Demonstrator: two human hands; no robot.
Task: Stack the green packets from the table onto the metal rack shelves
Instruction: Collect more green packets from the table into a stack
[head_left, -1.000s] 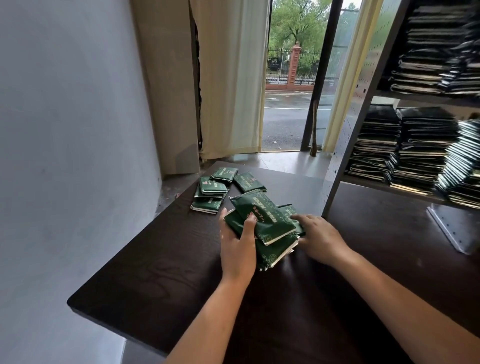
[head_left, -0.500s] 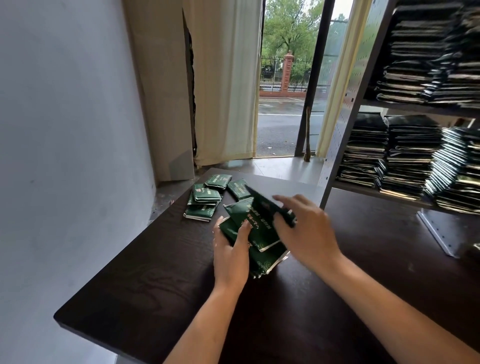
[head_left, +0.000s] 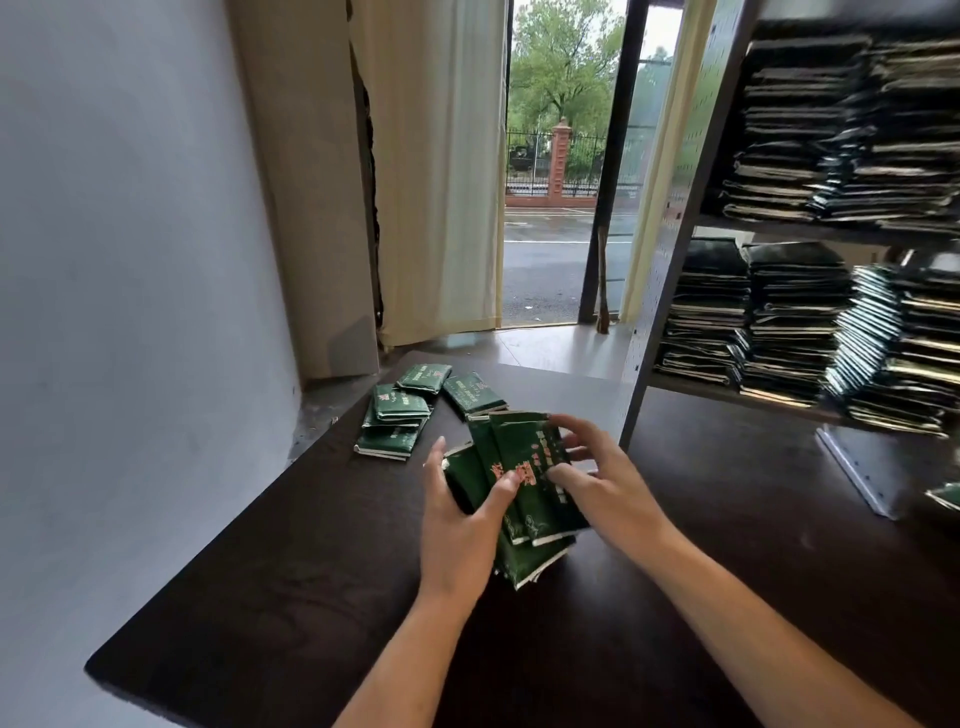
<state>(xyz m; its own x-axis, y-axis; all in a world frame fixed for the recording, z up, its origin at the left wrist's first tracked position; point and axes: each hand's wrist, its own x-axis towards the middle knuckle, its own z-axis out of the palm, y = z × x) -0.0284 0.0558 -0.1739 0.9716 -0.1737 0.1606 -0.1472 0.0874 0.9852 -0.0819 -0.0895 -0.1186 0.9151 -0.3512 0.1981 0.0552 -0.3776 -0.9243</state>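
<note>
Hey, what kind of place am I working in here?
Probably a small shop's stockroom: a metal rack crammed with stacked packets, more green packets loose on a dark table, a street-facing doorway.

Green packets (head_left: 524, 483), dark brown table (head_left: 311, 597)

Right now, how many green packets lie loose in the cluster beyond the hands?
4 visible: back packet, right packet, upper left packet overlapping lower left packet. More may hide under that pile.

Loose packets (head_left: 410, 410) on table (head_left: 291, 597) (far-left corner) — rack (head_left: 675, 270) right
</note>
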